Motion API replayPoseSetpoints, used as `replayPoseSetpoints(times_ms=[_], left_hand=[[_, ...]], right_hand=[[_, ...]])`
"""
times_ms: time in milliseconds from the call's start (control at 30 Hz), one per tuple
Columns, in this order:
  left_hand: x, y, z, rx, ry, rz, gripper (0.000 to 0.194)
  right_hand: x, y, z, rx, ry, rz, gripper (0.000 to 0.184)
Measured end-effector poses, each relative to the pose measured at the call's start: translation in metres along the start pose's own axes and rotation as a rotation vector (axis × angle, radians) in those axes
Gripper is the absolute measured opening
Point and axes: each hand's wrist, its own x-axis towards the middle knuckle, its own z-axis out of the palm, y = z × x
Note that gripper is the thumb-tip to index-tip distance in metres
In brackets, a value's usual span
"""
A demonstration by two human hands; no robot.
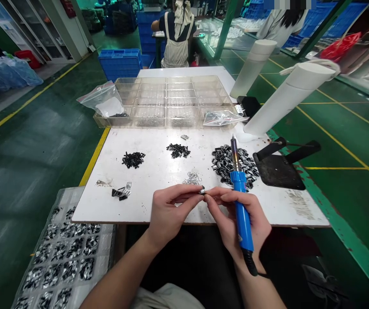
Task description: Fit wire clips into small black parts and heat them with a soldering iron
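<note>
Left hand (171, 210) and right hand (258, 216), which also holds a soldering iron (243, 219), pinch one small part (202, 190), apparently mid-work; farther piles (222, 161) look unworked, near-left tray parts (52, 274) possibly finished.

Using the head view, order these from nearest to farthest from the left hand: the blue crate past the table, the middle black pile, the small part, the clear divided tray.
From the left hand:
1. Small part: at its fingertips.
2. Middle black pile: on the table, ahead.
3. Clear divided tray: toward the table's far end.
4. Blue crate: beyond the tray, left.
</note>
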Motion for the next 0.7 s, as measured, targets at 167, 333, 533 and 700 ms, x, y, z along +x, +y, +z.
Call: replayPoseSetpoints(times_ms=[167, 333, 533, 700], left_hand=[[0.0006, 0.0014, -0.0007, 0.067, -0.05, 0.082, 0.018], [0.0004, 0.0009, -0.0008, 0.135, -0.056, 0.12, 0.018], [0.0002, 0.0011, -0.0007, 0.158, -0.056, 0.141, 0.016], [0.0005, 0.0022, -0.0003, 0.168, -0.051, 0.136, 0.016]], right_hand=[[0.0016, -0.0046, -0.0011, -0.01, 0.002, 0.031, 0.022], [0.0015, -0.0043, -0.0045, -0.029, -0.026, 0.022, 0.021], [0.0013, -0.0009, -0.0077, -0.078, -0.042, -0.055, 0.022], [0.0023, -0.0032, -0.0073, -0.152, -0.042, -0.123, 0.022]])
